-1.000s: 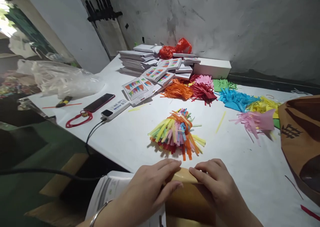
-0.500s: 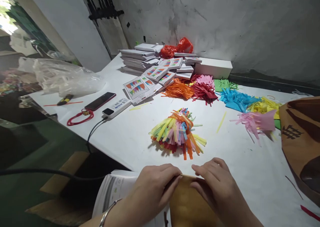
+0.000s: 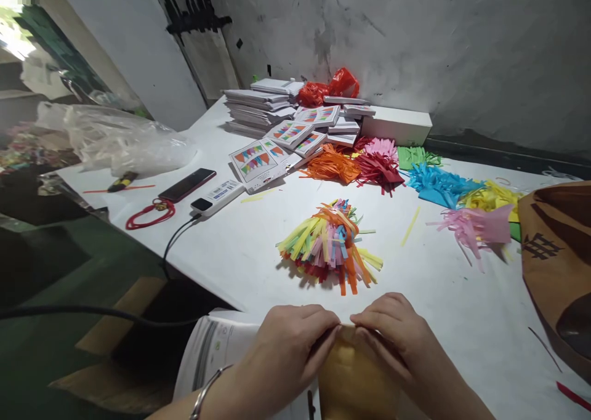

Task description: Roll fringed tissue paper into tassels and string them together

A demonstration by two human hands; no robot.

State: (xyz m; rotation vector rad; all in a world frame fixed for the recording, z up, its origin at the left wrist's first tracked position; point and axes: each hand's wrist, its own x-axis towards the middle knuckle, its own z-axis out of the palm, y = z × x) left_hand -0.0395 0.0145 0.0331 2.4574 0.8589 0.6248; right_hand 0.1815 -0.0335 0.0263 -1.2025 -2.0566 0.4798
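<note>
A golden-brown sheet (image 3: 357,377) with a slight sheen hangs at the table's near edge, its lower part out of view. My left hand (image 3: 295,346), with a silver bangle at the wrist, pinches the sheet's top left edge between thumb and fingers. On the other side, my right hand (image 3: 397,340) grips the top edge close by, fingertips a small gap from the left ones. Just beyond both hands, a multicoloured bundle of paper fringe (image 3: 330,244) lies on the white table (image 3: 235,254). Printed white paper (image 3: 221,352) shows beside my left forearm.
Fringed paper bunches, including a blue one (image 3: 443,183) and a pink one (image 3: 484,226), lie right of centre. Printed cards (image 3: 256,163) and stacked boxes (image 3: 263,103) stand behind. A phone (image 3: 188,185), a white device (image 3: 218,197) with a cable, and a brown bag (image 3: 554,254) flank them.
My right hand has closed its fingertips onto the sheet's top edge and come nearer the left hand. My left hand keeps its pinch. The things on the table stay put.
</note>
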